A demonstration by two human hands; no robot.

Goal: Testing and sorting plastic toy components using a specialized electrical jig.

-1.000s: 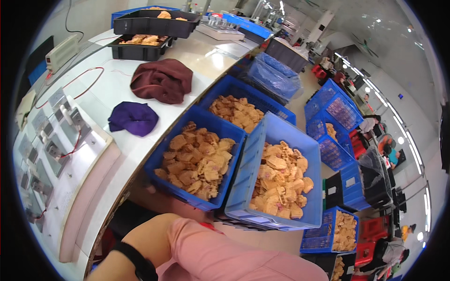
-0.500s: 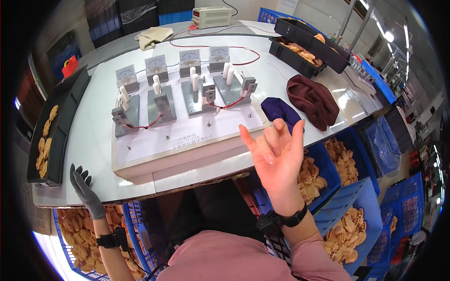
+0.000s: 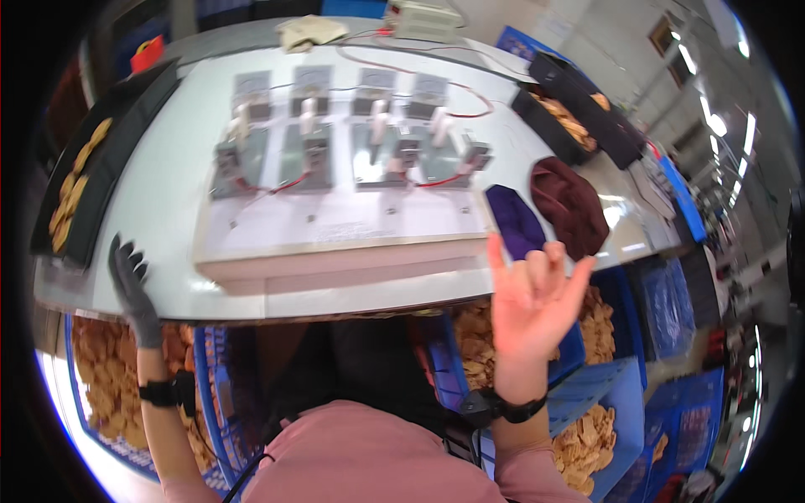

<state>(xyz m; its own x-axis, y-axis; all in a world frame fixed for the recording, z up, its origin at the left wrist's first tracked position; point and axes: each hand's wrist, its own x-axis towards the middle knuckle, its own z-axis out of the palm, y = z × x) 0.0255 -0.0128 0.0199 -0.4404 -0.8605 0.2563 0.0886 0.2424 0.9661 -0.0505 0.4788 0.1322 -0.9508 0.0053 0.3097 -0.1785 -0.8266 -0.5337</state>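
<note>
A white table (image 3: 159, 193) is spread ahead of both hands. On it, a white fixture board (image 3: 277, 222) with meters and metal stations is set between the left hand (image 3: 134, 285) and the right hand (image 3: 537, 306), on their far side. A blue crate (image 3: 207, 369) is seen below the left hand, a light blue bin (image 3: 629, 427) below and right of the right hand. A long black tray (image 3: 126, 147) is placed left of the left hand, extending beyond it. Past the right fingertips a brown cloth (image 3: 570, 205) and a smaller purple cloth (image 3: 513, 220) are found; whether the purple one is touched cannot be told. The gloved left fingers are held parted, nothing gripped. The bare right hand is turned palm up, middle fingers curled, thumb and little finger spread, nothing clasped. Tan pieces (image 3: 67, 201) are contained in tray, crate and bin.
</note>
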